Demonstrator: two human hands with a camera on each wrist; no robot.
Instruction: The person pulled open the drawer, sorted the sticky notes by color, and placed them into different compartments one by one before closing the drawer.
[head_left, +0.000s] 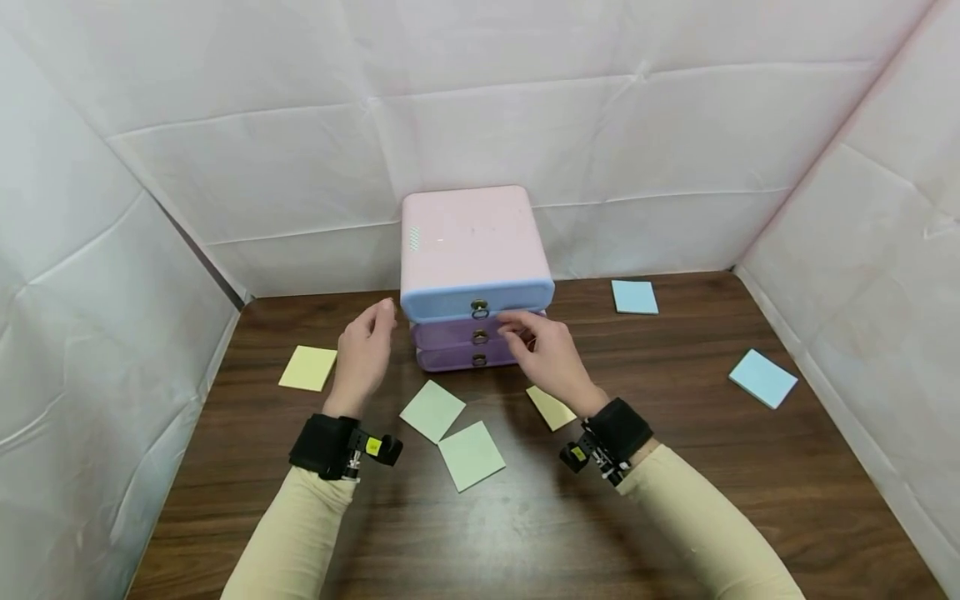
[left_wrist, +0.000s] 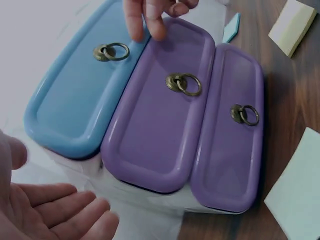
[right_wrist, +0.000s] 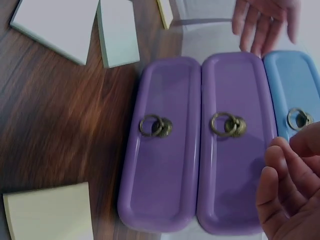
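Note:
A small pink drawer chest stands at the back of the wooden table. It has a blue top drawer and two purple drawers below, each with a brass ring pull. My left hand hovers open beside the chest's left side, palm towards it and apart from it. My right hand is in front of the middle purple drawer, just right of its ring pull. Its fingers are loosely curled and reach the seam between the blue and middle drawers. They hold nothing. All drawers look shut.
Sticky note pads lie around the table: a yellow pad at the left, two green pads between my arms, a yellow pad under my right wrist, and blue pads at the right. White padded walls enclose three sides.

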